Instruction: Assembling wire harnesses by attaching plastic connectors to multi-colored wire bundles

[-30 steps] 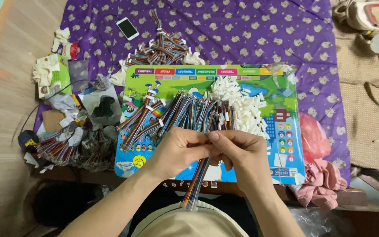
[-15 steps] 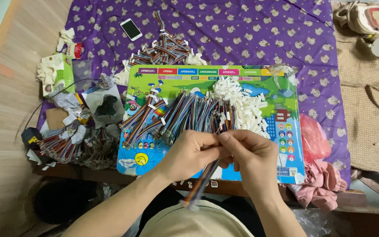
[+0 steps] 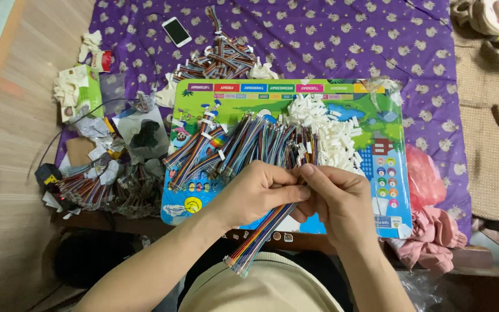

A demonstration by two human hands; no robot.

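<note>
Both hands meet over the near edge of the colourful printed cardboard play board, which lies on the purple patterned cloth covering the bench. The left hand has its grip closed around a flat rainbow-coloured ribbon cable, whose free end with small connector tips hangs down toward the lap. The right hand pinches the same cable at its upper end, thumb and fingers pressed together right against the left hand's fingertips.

The hanging end swings unsupported, so a loosened left grip could let the cable slide off into the lap or onto the floor. The hands work just beside the fanned bundle of multicoloured wire cables and the heap of small white plastic connector housings; a stray sweep of either wrist could tangle the held cable in the bundle or scatter housings off the board. The fine wire ends are too small to judge, yet a hard pinch could plausibly bend them.
</note>
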